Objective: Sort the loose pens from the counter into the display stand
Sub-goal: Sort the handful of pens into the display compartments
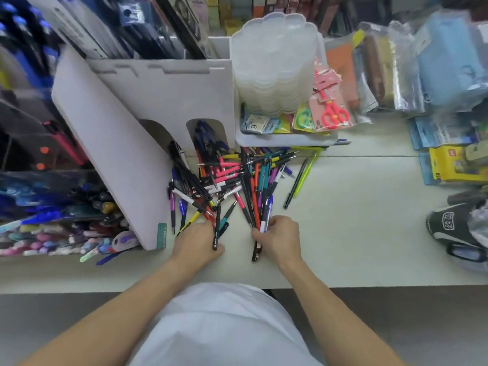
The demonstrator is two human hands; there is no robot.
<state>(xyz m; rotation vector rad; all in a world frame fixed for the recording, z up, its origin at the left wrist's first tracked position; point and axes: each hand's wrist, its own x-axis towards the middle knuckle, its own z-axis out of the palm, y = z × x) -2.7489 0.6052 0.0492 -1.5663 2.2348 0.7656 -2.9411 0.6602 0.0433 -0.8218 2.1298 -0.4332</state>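
Over on the far left, the display stand (52, 207) sits packed with blue, pink and purple pens in tiered rows, its white side panel (105, 143) slanting up off the counter (356, 233). Just right of that panel, two arched openings at the foot of a white divider (169, 93) show more pens poking out, and the right-hand opening spills straight into the pile.

And here is the pile of loose pens (232, 175), a tangle of black, pink, orange, teal and yellow barrels fanned across the pale counter, right up against the stand's base.

The left hand (196, 241) is down at the pile's near edge, fingers curled around a black pen (217, 225) that stands nearly upright in the grip, with a few other pens tucked under the knuckles. The hands are apart, a strip of bare counter between them.

The right hand (280, 237) clamps a small bundle of pens (257, 215), black, orange and a white-tipped one among them, their lower ends sticking out below the fist.

Further right, a green pen and a dark one (297, 182) lie apart from the heap. Behind them a stack of clear plastic trays (277, 62) rests in a white tray (277, 140) beside packaged red scissors (334, 112). On the far right are bagged goods, blurred, and a black shoe (454, 225).
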